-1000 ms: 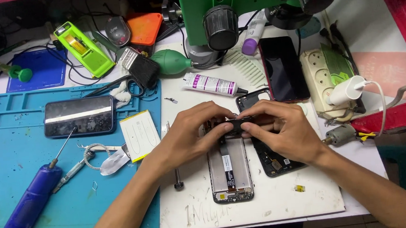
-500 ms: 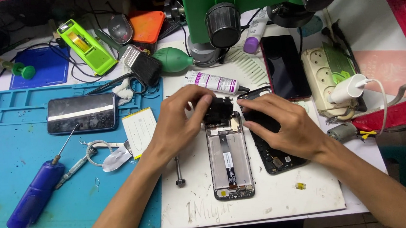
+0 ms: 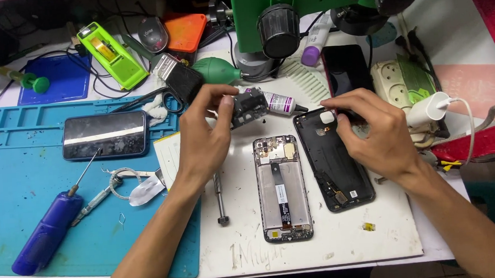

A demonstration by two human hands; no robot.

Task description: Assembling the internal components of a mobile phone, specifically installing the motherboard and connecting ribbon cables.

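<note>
Cover piece (image 3: pixel 249 108), small, black and plastic, sat pinched between thumb and fingers of your left hand (image 3: pixel 204 139), lifted clear of the board (image 3: pixel 345 242) and held just above and left of the open phone (image 3: pixel 282 187). Your left fingers were curled shut round the piece's edges. Your right hand (image 3: pixel 376 131) hovered over the top of the back shell (image 3: pixel 332 162), fingers loosely bent and half closed; whether the fingertips actually gripped anything there could not be told. The phone lay flat at mid-board, internals up, with the shell just beside it on the right, inner face up. A glue tube (image 3: pixel 279 101) lay just behind the held piece. A thin metal tool (image 3: pixel 219 198) lay on the board left of the phone, under your left wrist. Further left, on the blue mat (image 3: pixel 10 188), were a second phone (image 3: pixel 104 135), screen up, a blue screwdriver (image 3: pixel 47 231) and tweezers (image 3: pixel 99 198). Behind the board stood the green microscope (image 3: pixel 285 10), a green blower (image 3: pixel 220 71) and a green tape dispenser (image 3: pixel 110 56). A dark screen panel (image 3: pixel 343 70) lay at the right rear, beside a power strip (image 3: pixel 396 84) with a white charger (image 3: pixel 429 108).
</note>
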